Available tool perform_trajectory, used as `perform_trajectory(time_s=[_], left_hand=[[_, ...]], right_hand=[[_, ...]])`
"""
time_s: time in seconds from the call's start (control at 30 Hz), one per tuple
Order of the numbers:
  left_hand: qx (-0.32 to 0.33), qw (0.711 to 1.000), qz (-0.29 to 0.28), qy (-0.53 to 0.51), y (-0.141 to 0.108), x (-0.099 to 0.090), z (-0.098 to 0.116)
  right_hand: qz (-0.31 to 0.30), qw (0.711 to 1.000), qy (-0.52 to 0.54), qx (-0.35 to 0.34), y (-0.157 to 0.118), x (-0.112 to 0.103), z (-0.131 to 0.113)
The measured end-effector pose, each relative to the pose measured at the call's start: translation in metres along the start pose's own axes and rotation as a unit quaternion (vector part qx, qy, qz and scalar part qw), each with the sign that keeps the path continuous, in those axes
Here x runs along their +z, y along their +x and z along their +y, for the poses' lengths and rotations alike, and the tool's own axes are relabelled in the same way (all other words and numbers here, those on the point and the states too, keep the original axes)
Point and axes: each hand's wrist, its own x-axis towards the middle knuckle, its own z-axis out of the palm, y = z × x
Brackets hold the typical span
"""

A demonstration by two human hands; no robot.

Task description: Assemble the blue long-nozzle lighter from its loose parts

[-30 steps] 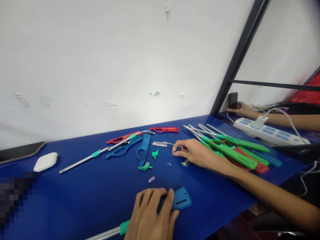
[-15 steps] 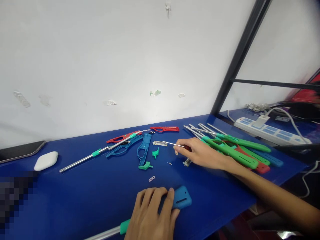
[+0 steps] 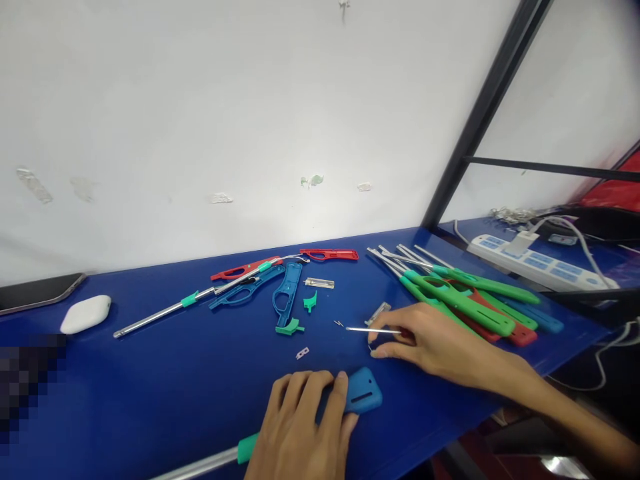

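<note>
My left hand (image 3: 303, 427) is closed over a blue gas lighter (image 3: 366, 391), holding it on the table; its metal barrel (image 3: 200, 463) sticks out toward the lower left. In my right hand (image 3: 425, 340) is a screwdriver (image 3: 371, 330), its thin shaft pointing left. Between that hand's thumb and fingertip is a tiny metal piece (image 3: 370, 347), too small to name. Just behind these fingers lies a clear fuel tank (image 3: 379, 312). Small screws (image 3: 339, 323) and a slotted pale clip (image 3: 303, 353) lie between my hands.
Opened blue shells (image 3: 287, 297), green triggers (image 3: 310, 302), red shells (image 3: 330, 255) and another clear tank (image 3: 320, 283) lie farther back. Several whole lighters (image 3: 470, 303) are piled at right, near a power strip (image 3: 543, 260). A white case (image 3: 86, 315) and phone (image 3: 43, 293) sit left.
My right hand has moved toward me, away from the clear tank at the back, with the screwdriver still in it. My left hand stays on the blue lighter.
</note>
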Motion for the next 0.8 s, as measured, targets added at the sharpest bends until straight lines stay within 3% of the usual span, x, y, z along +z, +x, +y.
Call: perform_trajectory(time_s=[0.2,0.43,0.63,0.8], left_hand=[[-0.001,1.0,0.01,-0.001,0.004,-0.002,0.0],[0.002,1.0,0.016,0.003,0.004,-0.003,0.0],[0.002,1.0,0.007,0.011,0.003,-0.003,0.001],[0.003,1.0,0.002,0.015,0.003,-0.003,0.0]], right_hand=[[-0.001,0.999,0.026,-0.022,0.001,0.016,0.002],[0.004,0.998,0.024,-0.056,0.003,0.019,0.003],[0.006,0.999,0.024,-0.039,-0.005,0.011,-0.009],[-0.057,0.998,0.024,-0.003,-0.013,0.0,-0.024]])
